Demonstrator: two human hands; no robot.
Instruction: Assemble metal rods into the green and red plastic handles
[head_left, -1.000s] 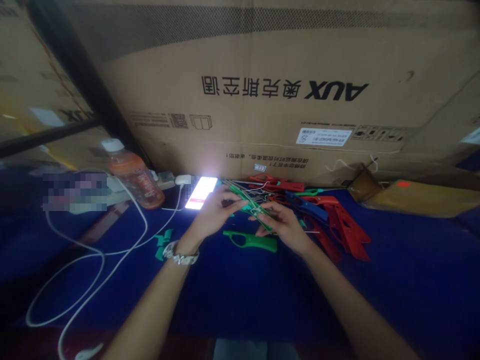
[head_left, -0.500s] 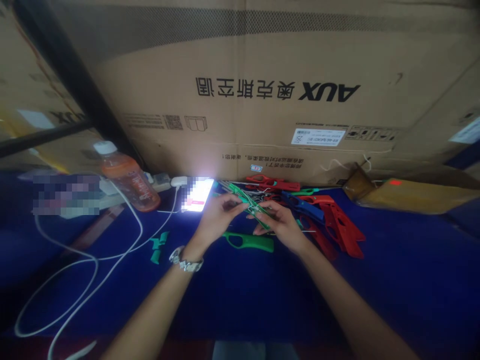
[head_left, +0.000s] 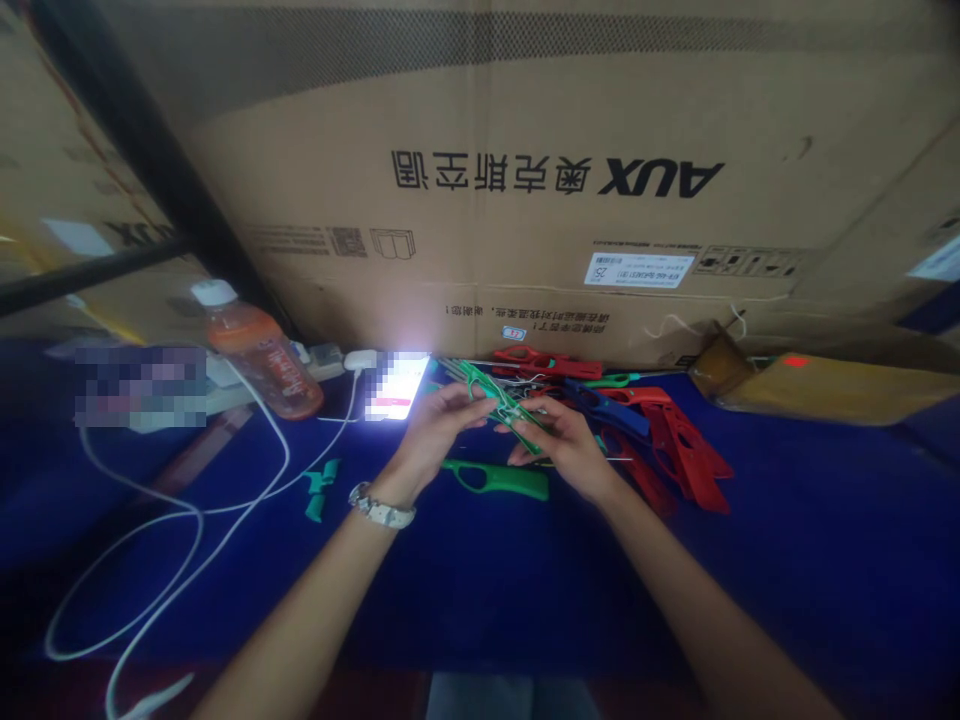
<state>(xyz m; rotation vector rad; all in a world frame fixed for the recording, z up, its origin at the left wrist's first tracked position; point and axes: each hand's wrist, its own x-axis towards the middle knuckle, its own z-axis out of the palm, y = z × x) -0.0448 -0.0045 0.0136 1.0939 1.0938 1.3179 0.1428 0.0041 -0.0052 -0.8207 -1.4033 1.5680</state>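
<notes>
Between my two hands is a green lighter casing (head_left: 530,432), the long-handled kind, tilted, with thin white wires and small parts in its open side. My left hand (head_left: 448,415) pinches its upper-left part with thumb and fingers. My right hand (head_left: 562,440) is closed round its lower-right end. Just below the hands another green lighter casing half (head_left: 510,481), with a finger loop, lies on the blue table (head_left: 525,590). Small teal plastic parts (head_left: 319,488) lie to the left of my left wrist. The fingers partly hide the small pieces being handled.
Behind and right of my hands lie red casings (head_left: 686,450), a blue casing (head_left: 611,408) and loose wires. A lit phone (head_left: 397,385), a drink bottle (head_left: 262,355) and white cables (head_left: 281,430) are at left. A large cardboard box (head_left: 480,220) stands behind; a yellow packet (head_left: 847,390) lies right.
My left thumb and fingers have shifted slightly on the green casing, near its wires. Both hands keep hold of it. The whole view has moved a little.
</notes>
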